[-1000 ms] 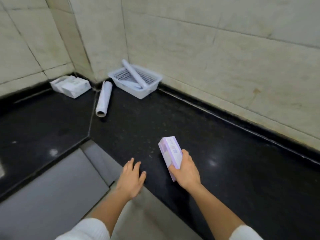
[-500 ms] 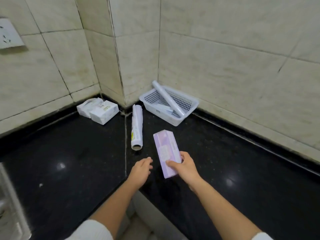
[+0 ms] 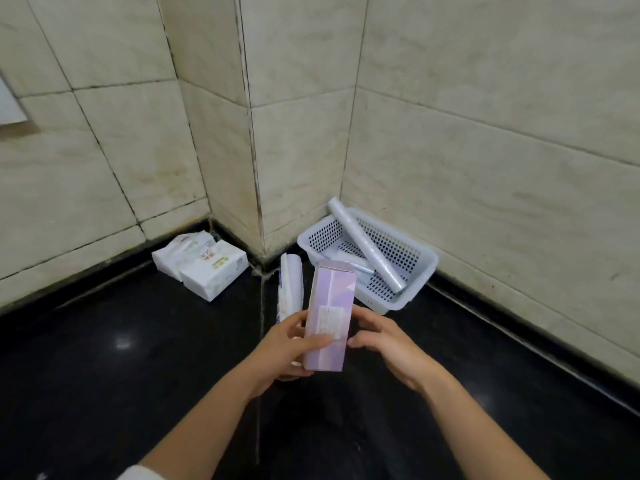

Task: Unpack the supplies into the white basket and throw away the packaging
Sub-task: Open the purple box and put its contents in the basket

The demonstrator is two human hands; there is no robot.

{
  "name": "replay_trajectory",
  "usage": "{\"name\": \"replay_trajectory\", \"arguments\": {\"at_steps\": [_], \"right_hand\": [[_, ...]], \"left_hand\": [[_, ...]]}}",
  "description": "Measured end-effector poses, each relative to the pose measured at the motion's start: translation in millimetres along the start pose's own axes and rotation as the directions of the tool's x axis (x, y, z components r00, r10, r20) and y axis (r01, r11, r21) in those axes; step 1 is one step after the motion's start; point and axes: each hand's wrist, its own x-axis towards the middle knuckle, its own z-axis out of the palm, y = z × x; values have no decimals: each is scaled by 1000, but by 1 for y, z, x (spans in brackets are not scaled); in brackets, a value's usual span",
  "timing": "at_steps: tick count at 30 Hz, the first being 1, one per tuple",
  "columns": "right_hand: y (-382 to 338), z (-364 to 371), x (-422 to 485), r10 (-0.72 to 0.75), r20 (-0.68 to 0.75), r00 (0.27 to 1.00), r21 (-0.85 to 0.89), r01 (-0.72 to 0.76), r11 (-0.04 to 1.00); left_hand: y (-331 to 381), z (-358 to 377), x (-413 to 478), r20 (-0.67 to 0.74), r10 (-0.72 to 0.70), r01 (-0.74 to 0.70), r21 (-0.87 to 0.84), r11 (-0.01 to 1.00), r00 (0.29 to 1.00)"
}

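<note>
A tall purple box [image 3: 330, 313] stands upright in both hands above the black counter. My left hand [image 3: 287, 344] grips its lower left side, thumb across the front. My right hand [image 3: 384, 341] touches its lower right edge with the fingertips. Behind it, the white perforated basket [image 3: 420, 268] sits in the wall corner with a wrapped roll [image 3: 365, 244] leaning across it and another item lying inside. A second white roll [image 3: 290, 285] lies on the counter just left of the basket, partly hidden by the box.
Two white packs [image 3: 201, 263] lie against the tiled wall at the left. The black counter [image 3: 121, 358] spreads left and right of my arms. Tiled walls close the back, with a pillar corner jutting out between packs and basket.
The box went from lying low in my right hand to standing upright. My left hand came in and took hold of it. The view moved closer to the corner.
</note>
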Motion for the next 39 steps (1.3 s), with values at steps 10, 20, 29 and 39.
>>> {"name": "replay_trajectory", "arguments": {"at_steps": [10,20,29,39], "right_hand": [[-52,-17,25,-110,-308,945,-271,24,962],[-61,-29,24,-165,-446,880,-225,68,972],[-60,-25,20,-419,-254,872,-586,206,784],[-57,-22,10,-314,-293,903,-323,216,921]], "left_hand": [[3,-33,35,-143,371,-210,618,758,918],[-1,-39,51,-129,428,-278,589,758,894],[0,-34,53,-217,467,-273,577,770,857],[0,-31,51,-235,415,-247,520,818,879]]}}
